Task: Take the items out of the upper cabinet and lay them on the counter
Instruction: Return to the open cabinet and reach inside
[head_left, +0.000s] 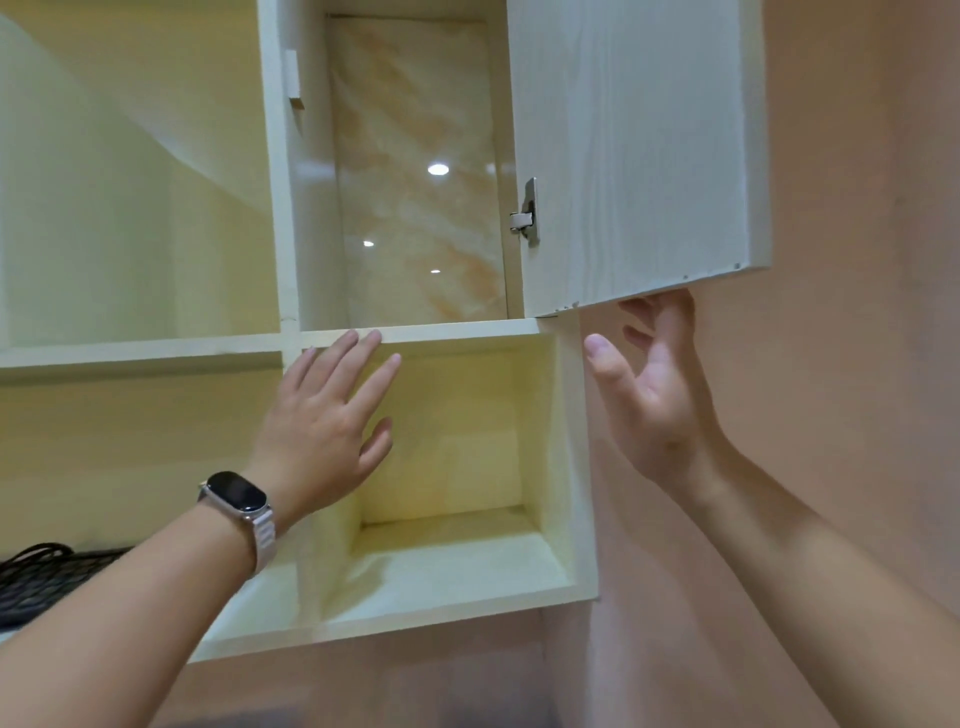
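Overhead, nothing is held: the left hand (324, 415) (fingers spread) is nearer the bare upper compartment (415, 171) than the open right hand (649, 384).

Pinkish wall (857, 364) right of and below pale wood wall cabinet (566, 467). Glossy marble-look back panel (415, 182) inside it reflects ceiling lights. Black mesh object (47, 577) at cabinet's lower left.

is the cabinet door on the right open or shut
Open. The cabinet door swings outward, its hinge exposed, baring the marble-backed compartment. The right hand is under its lower edge.
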